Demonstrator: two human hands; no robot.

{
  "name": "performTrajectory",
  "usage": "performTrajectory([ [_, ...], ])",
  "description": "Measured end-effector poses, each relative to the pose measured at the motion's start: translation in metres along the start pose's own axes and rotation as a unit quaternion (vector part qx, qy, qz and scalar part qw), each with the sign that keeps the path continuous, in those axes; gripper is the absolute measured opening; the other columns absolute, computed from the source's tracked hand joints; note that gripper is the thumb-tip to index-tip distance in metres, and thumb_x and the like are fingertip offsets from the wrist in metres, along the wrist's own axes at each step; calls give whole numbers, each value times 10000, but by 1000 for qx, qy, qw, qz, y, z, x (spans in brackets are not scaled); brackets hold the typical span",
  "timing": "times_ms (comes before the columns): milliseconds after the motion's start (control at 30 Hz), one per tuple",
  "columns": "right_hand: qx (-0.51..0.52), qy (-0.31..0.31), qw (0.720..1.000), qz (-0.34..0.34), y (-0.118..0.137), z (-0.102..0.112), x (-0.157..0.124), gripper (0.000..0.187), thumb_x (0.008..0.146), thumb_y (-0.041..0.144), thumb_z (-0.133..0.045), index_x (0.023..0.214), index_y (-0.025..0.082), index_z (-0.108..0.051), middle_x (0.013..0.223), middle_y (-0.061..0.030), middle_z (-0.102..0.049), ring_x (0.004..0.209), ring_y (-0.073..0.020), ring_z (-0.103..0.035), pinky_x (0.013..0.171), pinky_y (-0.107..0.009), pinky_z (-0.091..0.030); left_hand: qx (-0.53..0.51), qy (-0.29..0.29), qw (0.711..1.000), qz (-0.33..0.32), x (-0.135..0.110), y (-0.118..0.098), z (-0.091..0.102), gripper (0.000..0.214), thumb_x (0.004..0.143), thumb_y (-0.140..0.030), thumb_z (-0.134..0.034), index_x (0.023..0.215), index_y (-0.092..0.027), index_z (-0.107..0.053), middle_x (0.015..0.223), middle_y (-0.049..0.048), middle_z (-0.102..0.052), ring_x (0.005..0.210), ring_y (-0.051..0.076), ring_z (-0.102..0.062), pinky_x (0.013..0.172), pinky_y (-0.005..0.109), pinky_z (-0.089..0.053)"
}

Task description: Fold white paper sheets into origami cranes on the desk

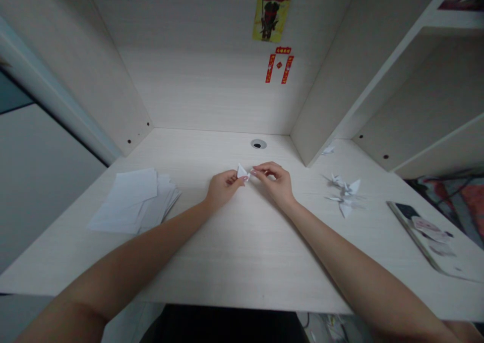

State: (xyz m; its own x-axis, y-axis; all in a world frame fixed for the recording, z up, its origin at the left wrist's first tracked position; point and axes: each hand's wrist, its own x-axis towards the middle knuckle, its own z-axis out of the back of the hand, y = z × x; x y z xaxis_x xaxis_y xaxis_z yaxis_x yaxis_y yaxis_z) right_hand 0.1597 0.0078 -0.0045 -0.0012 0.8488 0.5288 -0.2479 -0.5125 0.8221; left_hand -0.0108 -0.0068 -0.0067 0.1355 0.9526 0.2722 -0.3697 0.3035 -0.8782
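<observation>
Left hand [224, 185] has a snug pinch on a small folded white paper [241, 172], thumb and fingers closed right on it; right hand [273, 181] comes in at its right-hand point, thumb and fingertip pinched together on the tip. That paper is held over the desk [234, 262], toward the middle of the back edge, just short of the round cable hole [258, 144]. Out left, loose white sheets [130, 202] lie piled near the left edge. Over right, folded paper cranes [345, 190] cluster, and beyond them, one white scrap [328, 151] sits at the mouth of the right-hand shelf bay [427, 80], partly hidden by the divider [333, 80]. Phone [423, 239] by the right edge!
</observation>
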Motion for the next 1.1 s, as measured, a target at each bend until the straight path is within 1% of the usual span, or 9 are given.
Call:
performTrajectory([
  [167,8,9,999,-33,-3,-1,0,174,716,370,-664,732,204,-714,767,-52,-671,733,-170,-588,628,-280,-424,-2,1,1000,1,0,0,0,285,762,-413,-559,667,-153,-624,636,7,-619,598,120,-551,579,216,-410],
  [267,42,20,996,-80,-7,-2,1,197,694,388,-676,714,194,-706,758,-48,-678,718,-168,-590,645,-283,-431,3,4,1000,3,0,-1,1,274,758,-405,-566,667,-155,-631,633,7,-625,596,121,-557,575,214,-411],
  [433,149,71,968,-188,-14,-2,4,214,643,388,-708,709,186,-689,705,-19,-675,639,-133,-564,635,-270,-424,20,6,1000,-6,0,2,0,266,763,-398,-563,676,-158,-638,643,6,-633,599,118,-559,582,214,-413],
  [533,177,86,956,-218,-16,-1,6,205,611,371,-730,695,189,-684,676,-2,-663,619,-116,-543,619,-255,-410,27,11,1000,-12,0,3,0,265,768,-395,-558,677,-160,-639,635,2,-628,592,115,-554,582,214,-411],
  [667,190,92,949,-235,-17,0,7,220,606,369,-735,749,204,-708,733,-10,-678,665,-122,-556,647,-258,-418,28,15,999,-16,0,1,0,258,774,-387,-553,674,-163,-635,636,1,-629,602,116,-559,595,215,-416],
  [767,191,99,947,-237,-17,1,7,214,601,369,-735,739,208,-715,788,-22,-692,716,-139,-574,684,-273,-427,26,15,999,-18,0,0,0,256,773,-384,-553,666,-166,-634,630,-1,-629,601,115,-560,603,216,-420],
  [900,200,101,946,-233,-15,2,7,188,595,350,-739,711,207,-706,741,-11,-684,689,-132,-567,678,-271,-425,18,17,1000,-17,0,0,1,258,771,-386,-555,668,-164,-635,625,0,-627,595,114,-556,597,215,-419],
  [967,197,97,949,-225,-14,1,7,180,598,346,-737,701,202,-700,716,-6,-676,667,-125,-558,660,-265,-421,16,21,1000,-16,0,0,1,262,768,-393,-554,672,-163,-637,626,0,-626,594,114,-553,592,215,-416],
  [1100,168,76,964,-191,-12,0,5,186,619,356,-726,699,191,-699,700,-9,-670,644,-122,-550,643,-260,-415,21,23,999,-13,0,0,1,274,769,-407,-549,689,-162,-641,640,5,-628,595,117,-551,583,217,-411],
])
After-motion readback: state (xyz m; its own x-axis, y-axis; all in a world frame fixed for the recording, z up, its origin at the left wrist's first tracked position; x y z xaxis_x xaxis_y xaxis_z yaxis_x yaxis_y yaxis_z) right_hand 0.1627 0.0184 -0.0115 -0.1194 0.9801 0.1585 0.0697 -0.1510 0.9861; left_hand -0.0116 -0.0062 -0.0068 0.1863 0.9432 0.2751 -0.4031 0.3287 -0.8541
